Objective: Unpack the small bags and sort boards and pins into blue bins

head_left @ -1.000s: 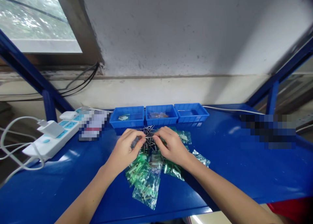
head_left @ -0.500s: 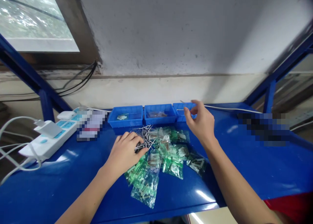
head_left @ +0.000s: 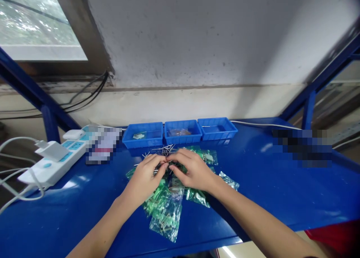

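My left hand (head_left: 147, 177) curls around part of a loose heap of thin, shiny metal pins (head_left: 168, 148), some showing between its thumb and fingers. From the other side my right hand (head_left: 195, 171) meets it, bent fingertips touching the left fingertips over the heap. Whatever lies between the right fingertips is too small to make out. Clear plastic bags with green markings (head_left: 165, 216), holding small white and metal parts, lie under and around both hands. Another such bag (head_left: 229, 181) lies by the right wrist.
Three blue bins stand by the wall: the left bin (head_left: 152, 141) holds a small bag, the middle bin (head_left: 194, 139) a bag of brownish parts, the right bin (head_left: 233, 134) a thin pin. A white power strip (head_left: 39, 173) with plugs and cables sits left on the blue table (head_left: 267, 190).
My right hand has come from above the right bin, down and left to the pin heap beside my left hand. The left hand stays at the heap. The view has shifted slightly.
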`<act>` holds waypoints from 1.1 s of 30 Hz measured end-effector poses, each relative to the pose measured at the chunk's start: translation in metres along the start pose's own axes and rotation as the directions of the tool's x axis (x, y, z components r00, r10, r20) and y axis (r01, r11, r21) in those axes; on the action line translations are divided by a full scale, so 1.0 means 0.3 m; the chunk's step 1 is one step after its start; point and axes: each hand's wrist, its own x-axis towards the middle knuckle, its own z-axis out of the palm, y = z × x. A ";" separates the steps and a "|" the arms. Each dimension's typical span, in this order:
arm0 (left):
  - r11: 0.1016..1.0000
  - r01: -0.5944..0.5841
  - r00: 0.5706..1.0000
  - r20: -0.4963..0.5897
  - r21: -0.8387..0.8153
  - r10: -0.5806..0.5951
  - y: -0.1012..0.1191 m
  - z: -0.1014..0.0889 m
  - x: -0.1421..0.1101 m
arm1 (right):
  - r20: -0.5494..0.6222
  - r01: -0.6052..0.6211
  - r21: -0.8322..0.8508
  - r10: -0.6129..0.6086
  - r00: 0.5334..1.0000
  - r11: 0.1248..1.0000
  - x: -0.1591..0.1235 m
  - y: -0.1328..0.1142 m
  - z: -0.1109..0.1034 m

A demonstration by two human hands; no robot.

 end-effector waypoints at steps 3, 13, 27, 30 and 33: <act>0.998 -0.006 1.000 -0.025 -0.061 0.005 -0.005 -0.005 -0.001 | -0.041 0.002 0.008 -0.002 0.999 1.000 -0.002 0.007 -0.004; 0.987 0.050 0.995 -0.078 -0.154 -0.063 -0.014 -0.018 -0.006 | -0.091 -0.093 -0.046 0.089 0.992 0.995 -0.006 0.018 -0.015; 0.987 0.059 0.973 0.212 0.149 -0.091 -0.084 -0.099 -0.002 | -0.484 -0.317 -0.321 0.133 0.865 0.893 -0.004 0.109 -0.202; 0.980 0.014 0.946 0.314 0.196 -0.077 -0.133 -0.125 -0.004 | -0.670 -0.676 -0.292 0.359 0.650 0.677 -0.039 0.206 -0.291; 0.985 -0.007 0.935 0.351 0.173 -0.055 -0.141 -0.121 -0.001 | -0.644 -0.767 -0.280 0.480 0.596 0.577 -0.059 0.249 -0.306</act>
